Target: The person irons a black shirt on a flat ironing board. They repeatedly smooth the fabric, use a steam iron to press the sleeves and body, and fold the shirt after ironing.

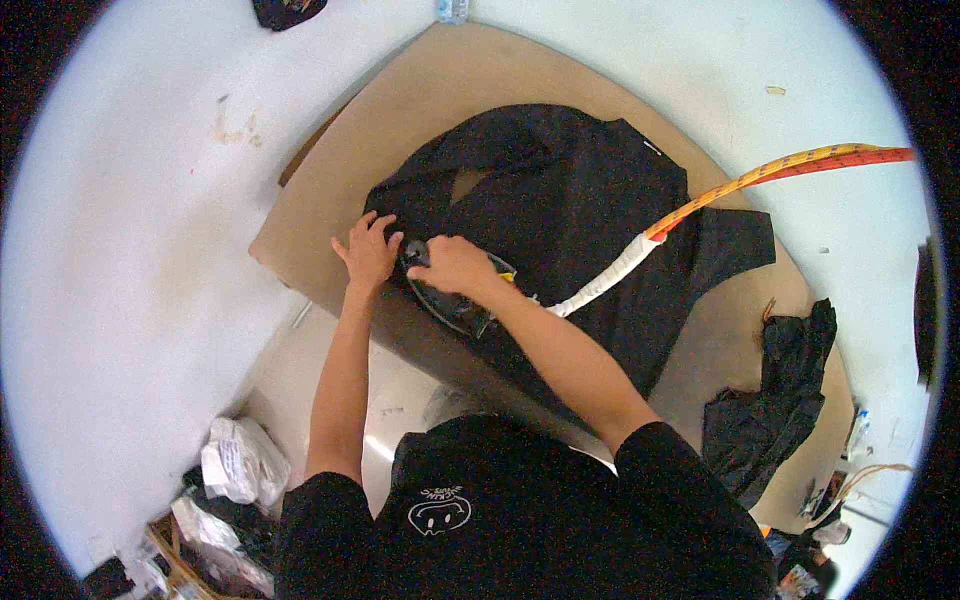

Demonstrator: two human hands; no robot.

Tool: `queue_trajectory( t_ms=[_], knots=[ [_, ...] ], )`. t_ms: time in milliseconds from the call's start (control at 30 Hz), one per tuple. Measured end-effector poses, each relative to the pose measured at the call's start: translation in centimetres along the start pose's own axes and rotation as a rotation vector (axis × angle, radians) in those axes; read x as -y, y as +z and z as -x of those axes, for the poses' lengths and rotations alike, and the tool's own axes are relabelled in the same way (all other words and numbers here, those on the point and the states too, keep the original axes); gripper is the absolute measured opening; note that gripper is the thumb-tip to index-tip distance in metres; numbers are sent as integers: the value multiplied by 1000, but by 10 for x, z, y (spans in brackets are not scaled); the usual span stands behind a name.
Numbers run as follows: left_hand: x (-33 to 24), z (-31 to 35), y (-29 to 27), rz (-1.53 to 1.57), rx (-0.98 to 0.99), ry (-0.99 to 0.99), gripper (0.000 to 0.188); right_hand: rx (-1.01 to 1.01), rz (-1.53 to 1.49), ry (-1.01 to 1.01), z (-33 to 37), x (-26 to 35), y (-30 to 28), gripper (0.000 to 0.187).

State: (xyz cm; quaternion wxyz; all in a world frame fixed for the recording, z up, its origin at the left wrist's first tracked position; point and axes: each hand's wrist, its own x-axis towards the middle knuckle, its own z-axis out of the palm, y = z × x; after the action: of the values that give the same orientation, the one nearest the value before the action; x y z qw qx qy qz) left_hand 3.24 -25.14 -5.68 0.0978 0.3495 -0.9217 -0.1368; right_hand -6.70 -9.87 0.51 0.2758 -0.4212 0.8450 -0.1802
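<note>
My right hand [455,268] is closed around the handle of a dark clothes iron [447,304], which rests on a black garment [560,190]. A cord wrapped in white [610,278] runs from the iron's rear up to the right. Just left of the iron's tip, my left hand [370,252] lies on the garment's near left edge with its fingers spread. The garment is spread over a tan padded table [345,160], with one sleeve stretching to the right. My right hand and forearm hide part of the iron.
Yellow and red hoses [770,172] arch in from the right above the table. A second, crumpled black cloth [770,410] lies at the table's right side. Down on the lower left are a white plastic bag [240,460] and a basket [172,550]. A bottle [453,10] stands beyond the far corner.
</note>
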Motion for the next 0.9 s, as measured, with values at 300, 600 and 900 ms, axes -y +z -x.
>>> queue_trajectory(
  t_ms=[300, 600, 900],
  knots=[
    [-125, -142, 43, 594, 878, 177, 62, 172, -47, 55, -10, 24, -2, 56],
    [-223, -312, 108, 163, 447, 776, 74, 311, -161, 244, 13, 62, 13, 55],
    [-62, -135, 27, 870, 367, 587, 40, -130, -363, 618, 22, 1, -45, 58]
  ],
)
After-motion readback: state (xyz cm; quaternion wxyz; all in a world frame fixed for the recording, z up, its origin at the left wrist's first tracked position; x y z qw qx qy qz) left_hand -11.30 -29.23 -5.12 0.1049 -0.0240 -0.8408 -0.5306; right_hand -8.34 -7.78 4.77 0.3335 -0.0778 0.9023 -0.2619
